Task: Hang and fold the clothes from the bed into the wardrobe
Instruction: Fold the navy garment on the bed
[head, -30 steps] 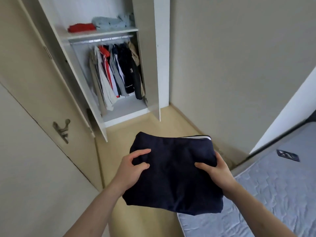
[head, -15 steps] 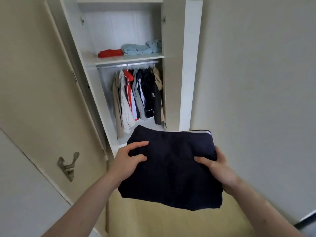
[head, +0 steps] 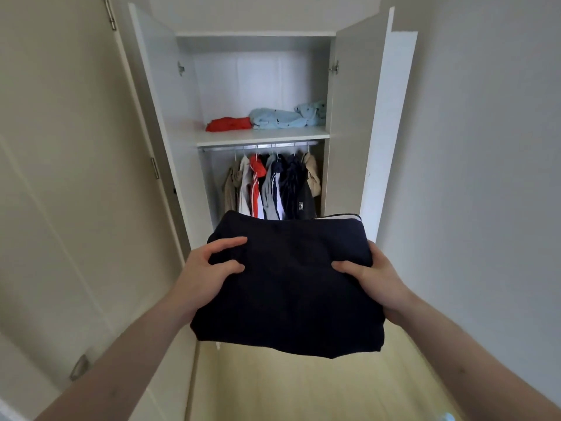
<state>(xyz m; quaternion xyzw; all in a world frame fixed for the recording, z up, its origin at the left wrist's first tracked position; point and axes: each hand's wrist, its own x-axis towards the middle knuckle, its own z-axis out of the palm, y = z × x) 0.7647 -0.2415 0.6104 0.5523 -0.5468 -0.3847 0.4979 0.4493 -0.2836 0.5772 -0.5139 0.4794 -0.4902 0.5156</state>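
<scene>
Low in the frame, folded navy garment carried flat, gripped at its edges by left hand and right hand, thumbs on top, likely to keep the fold. Beyond, center frame: open wardrobe, shelf with folded clothes, hanging clothes below.

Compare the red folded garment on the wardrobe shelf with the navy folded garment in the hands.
The red folded garment lies on the shelf untouched; the navy folded garment is held in the air by the left hand and right hand. The red one is bright, the navy one almost black. The red one sits beside a light blue garment; the navy one is alone. Both are folded.
</scene>
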